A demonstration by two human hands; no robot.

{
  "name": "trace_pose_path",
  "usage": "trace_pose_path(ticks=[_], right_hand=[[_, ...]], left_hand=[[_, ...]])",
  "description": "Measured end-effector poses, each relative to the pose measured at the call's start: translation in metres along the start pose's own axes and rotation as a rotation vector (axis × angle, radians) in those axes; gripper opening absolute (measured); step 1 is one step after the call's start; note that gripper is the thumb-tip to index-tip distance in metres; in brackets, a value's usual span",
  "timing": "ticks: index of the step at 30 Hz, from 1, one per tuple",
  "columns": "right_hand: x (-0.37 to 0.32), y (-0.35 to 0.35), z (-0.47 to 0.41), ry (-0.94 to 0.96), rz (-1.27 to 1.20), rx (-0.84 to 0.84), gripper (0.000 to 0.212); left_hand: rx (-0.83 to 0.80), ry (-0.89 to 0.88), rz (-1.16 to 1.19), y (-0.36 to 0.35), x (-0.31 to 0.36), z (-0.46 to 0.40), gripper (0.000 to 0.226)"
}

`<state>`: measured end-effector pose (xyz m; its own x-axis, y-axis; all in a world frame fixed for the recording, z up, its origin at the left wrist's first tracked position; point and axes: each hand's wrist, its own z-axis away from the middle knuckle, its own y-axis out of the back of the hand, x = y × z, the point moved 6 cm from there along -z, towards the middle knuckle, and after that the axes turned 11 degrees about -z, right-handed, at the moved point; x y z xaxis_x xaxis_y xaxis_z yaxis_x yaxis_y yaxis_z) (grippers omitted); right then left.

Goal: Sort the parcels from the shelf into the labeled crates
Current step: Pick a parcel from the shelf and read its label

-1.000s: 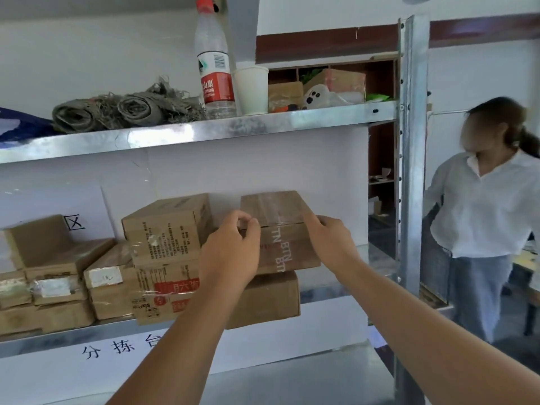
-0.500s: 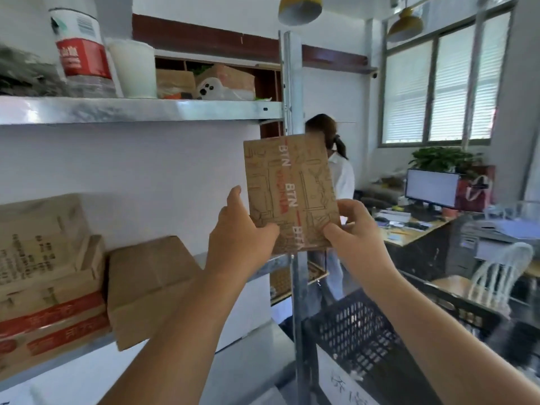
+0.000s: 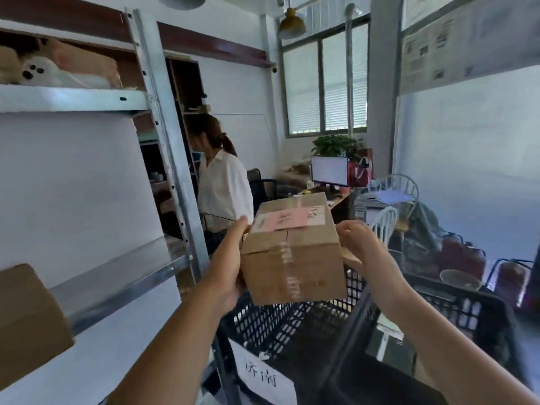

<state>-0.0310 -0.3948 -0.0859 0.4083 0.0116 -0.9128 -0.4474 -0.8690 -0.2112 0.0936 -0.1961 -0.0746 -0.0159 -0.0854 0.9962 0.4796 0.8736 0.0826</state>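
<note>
Shelf (image 3: 117,276) at far left, one brown box (image 3: 26,323) on its near corner; upright post (image 3: 163,141) next. Left hand (image 3: 230,264) grips the parcel (image 3: 292,255) from its left end, thumb up along the top edge, fingers hidden behind and under the box. Parcel held in the air between both hands, above the back rim of the black crate (image 3: 280,325); pink label (image 3: 282,219) on its top face, taped seam facing the camera. Long axis runs roughly left to right, hand to hand. Right hand (image 3: 365,247) holds the right end, fingers curled round the corner. Both hands equally near; neither holds it alone. Crate sits directly below and nearer the camera, white tag (image 3: 260,372) on its front wall. A second crate (image 3: 467,314) lies to the right. Judgement: if label matches tag, the drop is straight down and slightly toward the body. Person in white shirt (image 3: 222,185) stands behind.
</note>
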Motion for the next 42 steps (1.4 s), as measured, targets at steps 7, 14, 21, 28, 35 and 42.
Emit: trace_pose_path(ticks=[7, 14, 21, 28, 35, 42], right_hand=[[0.017, 0.054, -0.002, 0.015, 0.032, -0.073, 0.076], [0.030, 0.117, -0.013, 0.024, 0.098, -0.014, 0.090], [0.051, 0.164, -0.012, -0.073, 0.116, 0.136, 0.090], [0.082, 0.178, -0.013, -0.201, 0.334, 0.363, 0.131], [0.124, 0.153, -0.060, -0.342, 0.460, 0.436, 0.148], [0.196, 0.096, -0.126, -0.449, 0.613, 0.485, 0.132]], left_hand=[[0.051, -0.301, -0.243, -0.092, -0.027, -0.015, 0.063], [0.034, -0.450, -0.271, -0.155, -0.037, -0.025, 0.070], [-0.041, -0.439, -0.353, -0.203, -0.050, -0.039, 0.072], [-0.090, -0.602, -0.514, -0.236, -0.068, -0.048, 0.061], [-0.078, -0.698, -0.546, -0.212, -0.087, -0.099, 0.065], [-0.173, -0.595, -0.484, -0.149, -0.135, -0.191, 0.062]])
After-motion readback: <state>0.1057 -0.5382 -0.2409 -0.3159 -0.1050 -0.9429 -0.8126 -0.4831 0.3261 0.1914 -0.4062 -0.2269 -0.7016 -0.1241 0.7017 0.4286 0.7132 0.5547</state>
